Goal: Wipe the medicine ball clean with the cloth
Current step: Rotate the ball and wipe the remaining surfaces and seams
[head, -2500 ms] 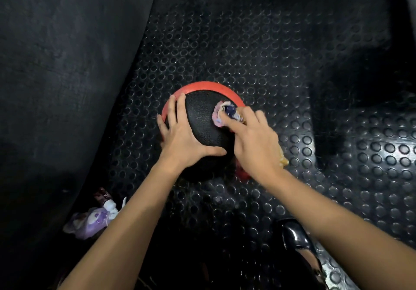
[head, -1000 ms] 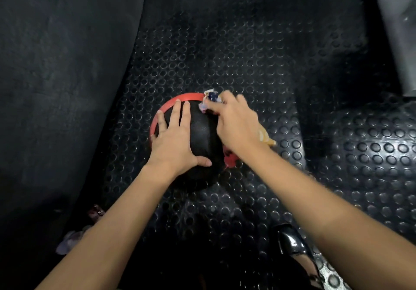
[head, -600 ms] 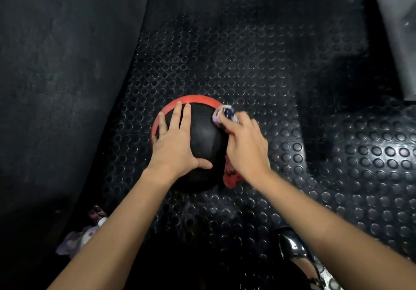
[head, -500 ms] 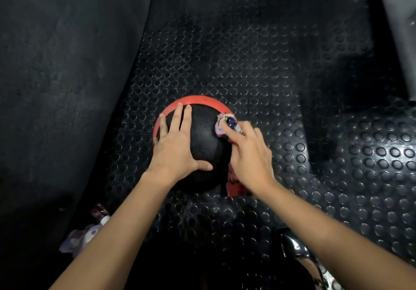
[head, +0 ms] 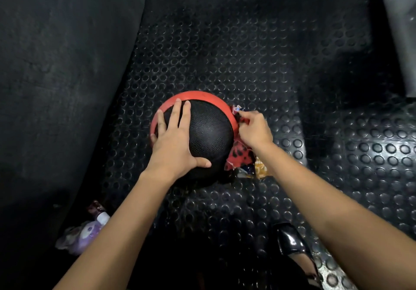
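Observation:
A black medicine ball with a red band along its far edge sits on the studded black rubber floor. My left hand lies flat on the ball's left top, fingers spread and straight, thumb across the near side. My right hand grips a patterned cloth, red with dark spots plus yellow and blue patches. It holds the cloth against the ball's right side at the red band. A loose end of the cloth hangs below the wrist.
A dark smooth wall or mat rises on the left. A purple and white plush toy lies on the floor at lower left. A shiny black shoe shows at lower right. A grey panel stands at the upper right.
My right hand has slid the cloth from the ball's upper right top outward and down to its right side. The left hand has stayed put on the ball.

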`<state>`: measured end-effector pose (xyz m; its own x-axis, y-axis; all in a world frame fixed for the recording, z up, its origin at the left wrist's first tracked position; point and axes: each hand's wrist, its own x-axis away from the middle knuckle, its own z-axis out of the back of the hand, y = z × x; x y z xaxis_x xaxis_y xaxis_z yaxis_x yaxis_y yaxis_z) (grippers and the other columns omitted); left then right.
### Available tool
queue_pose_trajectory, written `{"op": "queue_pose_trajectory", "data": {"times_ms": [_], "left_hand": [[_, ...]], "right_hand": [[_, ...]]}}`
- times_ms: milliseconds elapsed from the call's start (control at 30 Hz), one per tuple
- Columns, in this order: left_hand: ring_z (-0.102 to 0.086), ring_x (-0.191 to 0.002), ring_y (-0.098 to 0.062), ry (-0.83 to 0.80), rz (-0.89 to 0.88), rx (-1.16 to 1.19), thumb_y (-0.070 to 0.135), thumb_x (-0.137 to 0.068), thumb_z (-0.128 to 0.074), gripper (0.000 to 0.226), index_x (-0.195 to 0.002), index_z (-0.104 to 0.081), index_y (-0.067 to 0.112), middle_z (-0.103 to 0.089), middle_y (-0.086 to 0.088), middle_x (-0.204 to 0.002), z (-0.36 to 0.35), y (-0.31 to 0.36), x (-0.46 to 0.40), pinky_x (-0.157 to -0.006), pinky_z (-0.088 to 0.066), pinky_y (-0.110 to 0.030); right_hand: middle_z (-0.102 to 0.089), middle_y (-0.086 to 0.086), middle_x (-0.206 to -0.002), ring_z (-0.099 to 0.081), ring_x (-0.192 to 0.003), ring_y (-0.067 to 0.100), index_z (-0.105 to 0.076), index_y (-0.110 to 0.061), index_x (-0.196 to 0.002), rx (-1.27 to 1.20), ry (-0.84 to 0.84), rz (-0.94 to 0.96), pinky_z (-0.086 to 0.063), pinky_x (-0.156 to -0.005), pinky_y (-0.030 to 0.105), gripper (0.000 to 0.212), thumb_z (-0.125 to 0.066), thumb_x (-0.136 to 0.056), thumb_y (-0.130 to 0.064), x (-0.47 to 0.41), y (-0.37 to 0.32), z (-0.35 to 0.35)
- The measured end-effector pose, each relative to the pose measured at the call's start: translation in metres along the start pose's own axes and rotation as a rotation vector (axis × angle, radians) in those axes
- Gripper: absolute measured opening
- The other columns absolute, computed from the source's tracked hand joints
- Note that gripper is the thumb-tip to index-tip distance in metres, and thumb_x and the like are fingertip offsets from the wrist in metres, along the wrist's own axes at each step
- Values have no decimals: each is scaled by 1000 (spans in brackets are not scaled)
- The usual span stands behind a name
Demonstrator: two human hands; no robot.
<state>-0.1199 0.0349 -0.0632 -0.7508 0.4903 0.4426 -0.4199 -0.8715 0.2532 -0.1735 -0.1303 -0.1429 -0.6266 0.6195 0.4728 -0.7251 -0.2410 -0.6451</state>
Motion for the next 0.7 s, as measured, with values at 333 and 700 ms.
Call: {"op": "queue_pose_trajectory", "data": {"times_ms": [333, 700], "left_hand": [[19, -144, -32, 1, -9, 8, 47, -56, -86, 140, -150, 16, 27, 22, 14, -156, -2, -3, 3, -115, -7, -59], [21, -144, -32, -2, -23, -11, 47, -56, -86, 140, -150, 16, 27, 23, 14, -156, -3, 2, 3, -113, -9, -59]], "right_hand": [[-51, -6, -125, -48, -120, 22, -55, -33, -129, 84, -24, 110, -40, -87, 32, 49, -41, -91, -5, -4, 1, 2], [-53, -3, -127, -51, -117, 21, -56, -28, -130, 13, -3, 36, -42, -88, 33, 50, -42, -89, -3, 11, 15, -5]]}}
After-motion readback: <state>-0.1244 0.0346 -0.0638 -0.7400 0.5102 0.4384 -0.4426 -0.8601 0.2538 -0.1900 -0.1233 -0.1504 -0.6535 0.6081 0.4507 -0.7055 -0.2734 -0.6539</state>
